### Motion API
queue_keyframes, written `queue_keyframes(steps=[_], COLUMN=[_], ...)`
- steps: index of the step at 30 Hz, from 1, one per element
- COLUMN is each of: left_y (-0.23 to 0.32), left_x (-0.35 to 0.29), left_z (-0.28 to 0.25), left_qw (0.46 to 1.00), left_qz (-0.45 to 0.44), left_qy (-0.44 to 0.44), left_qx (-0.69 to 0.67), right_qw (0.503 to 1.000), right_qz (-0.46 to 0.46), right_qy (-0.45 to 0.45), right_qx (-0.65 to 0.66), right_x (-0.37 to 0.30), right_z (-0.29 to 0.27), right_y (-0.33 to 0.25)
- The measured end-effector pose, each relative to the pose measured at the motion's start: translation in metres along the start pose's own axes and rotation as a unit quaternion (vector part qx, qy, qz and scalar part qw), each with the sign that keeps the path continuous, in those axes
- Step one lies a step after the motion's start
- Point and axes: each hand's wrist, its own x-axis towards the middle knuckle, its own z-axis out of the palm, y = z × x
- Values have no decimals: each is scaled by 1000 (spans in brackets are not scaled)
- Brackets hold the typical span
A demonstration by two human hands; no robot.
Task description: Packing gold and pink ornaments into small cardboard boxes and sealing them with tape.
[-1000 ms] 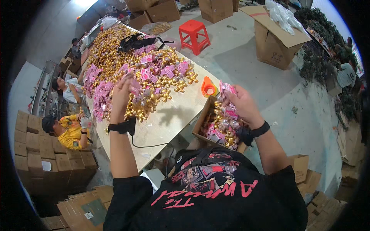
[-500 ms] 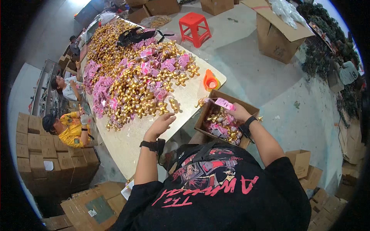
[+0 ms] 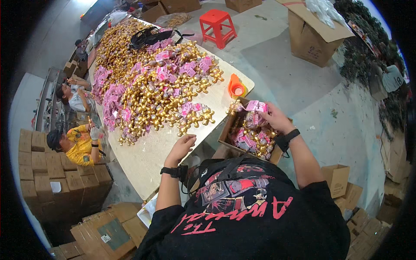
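Observation:
My right hand is closed on a pink-tagged gold ornament in clear wrap, over an open cardboard box. Inside the box lie several ornaments of the same kind, gold with pink tags. Another gold piece shows at the box's far left corner; whether it joins the held one I cannot tell. My left hand hovers by the near edge of the white table, its fingers loosely stretched and nothing in them. Beyond it spreads a large heap of gold ornaments with pink tags.
An orange ring-shaped thing sits at the table's right corner, and a black bag on the heap. A red stool and a large carton stand beyond. Two people work across the table, beside stacked cartons.
My right hand has risen a little, lifting the pink-tagged ornament. The left hand has drawn back slightly from the heap, and a pink-tagged bunch now lies at the heap's near edge.

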Motion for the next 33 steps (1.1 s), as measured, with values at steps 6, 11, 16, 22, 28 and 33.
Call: queue_keyframes(steps=[6,11,16,22,28,33], left_y=[6,4,-4,-7,3,48], left_x=[3,-1,-1,2,15,52], left_z=[13,20,19,32,74,137], left_qw=[1000,1000,999,999,973,902], left_qz=[-9,7,11,33,130,272], left_qy=[-13,-8,-10,-35,-37,-95], left_qx=[19,-29,-52,4,187,320], right_qw=[997,985,964,979,927,940], right_qz=[-35,-120,-115,-96,122,118], right_qy=[-74,-103,-156,-72,0,-48], right_qx=[-10,-70,-181,-162,-355,-318], right_x=[-11,-17,-18,-14,-36,-43], right_z=[-12,-19,-18,-6,-30,9], right_y=[-101,-123,-141,-90,-12,89])
